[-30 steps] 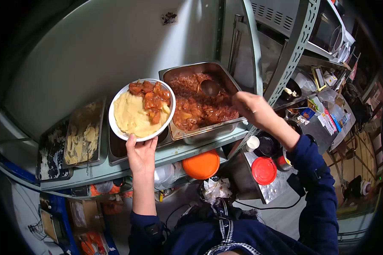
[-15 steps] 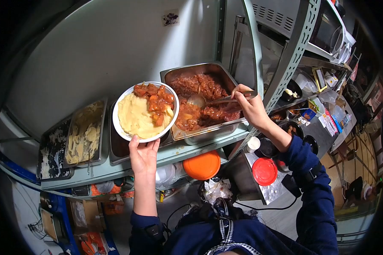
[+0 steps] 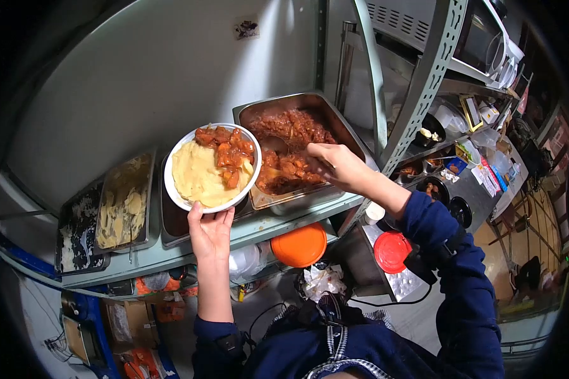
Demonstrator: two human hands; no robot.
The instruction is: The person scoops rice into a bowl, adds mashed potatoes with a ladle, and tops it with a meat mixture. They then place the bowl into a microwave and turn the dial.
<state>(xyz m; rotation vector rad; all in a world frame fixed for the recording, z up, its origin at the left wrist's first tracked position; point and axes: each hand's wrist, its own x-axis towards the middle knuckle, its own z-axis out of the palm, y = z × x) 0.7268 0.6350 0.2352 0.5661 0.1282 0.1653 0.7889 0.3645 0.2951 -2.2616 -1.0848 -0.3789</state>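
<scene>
My left hand (image 3: 211,232) grips a round white bowl (image 3: 169,180) from below, thumb on its near rim. Smooth mashed potato (image 3: 195,169) fills most of the bowl, with chunky red-brown stew (image 3: 232,151) along its far right side. Over the deep metal pan (image 3: 336,120) my right hand (image 3: 335,165) is closed around the handle of a ladle (image 3: 274,144). The ladle's head sits in the saucy stew (image 3: 297,123) in the pan; most of its handle is hidden by my hand.
Left of the pan, a metal tray with mash remnants (image 3: 123,208) and a dark tray with white scraps (image 3: 76,218) share the shelf (image 3: 272,224). A perforated upright post (image 3: 427,82) stands right of the pan. Below are an orange lid (image 3: 299,245) and a red lid (image 3: 392,252).
My right hand has moved left and lower over the pan, bringing the ladle's head leftward into the stew. The bowl in my left hand stays almost in place.
</scene>
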